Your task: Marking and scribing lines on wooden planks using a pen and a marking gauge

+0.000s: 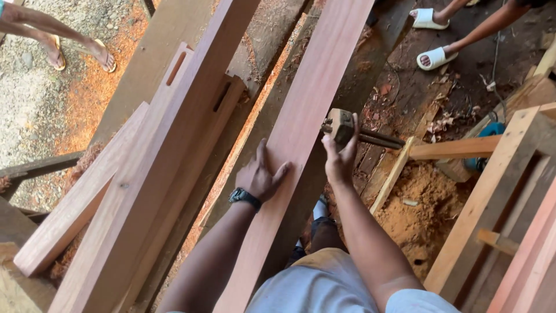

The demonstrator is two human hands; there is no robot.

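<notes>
The left hand [262, 174] is laid flat and open on the reddish plank [301, 133], fingers spread, just pressing it down. The right hand [341, 153] is closed around a wooden marking gauge [343, 126], held against the plank's right edge, with its dark stems [379, 139] sticking out away from the plank. So the hands are a little apart, one on each side of the board.

The plank looks like dense hardwood: long, stiff, probably heavy, smooth-planed so a bit slick under a palm. It'd likely be best steadied with flat pressure near the edges rather than gripped. The gauge looks small and light, easily held by its block.

More boards [174, 145] with mortise slots are seen left of the left hand, and a sawdust pile [417, 214] sits on the floor right of the right hand.
</notes>
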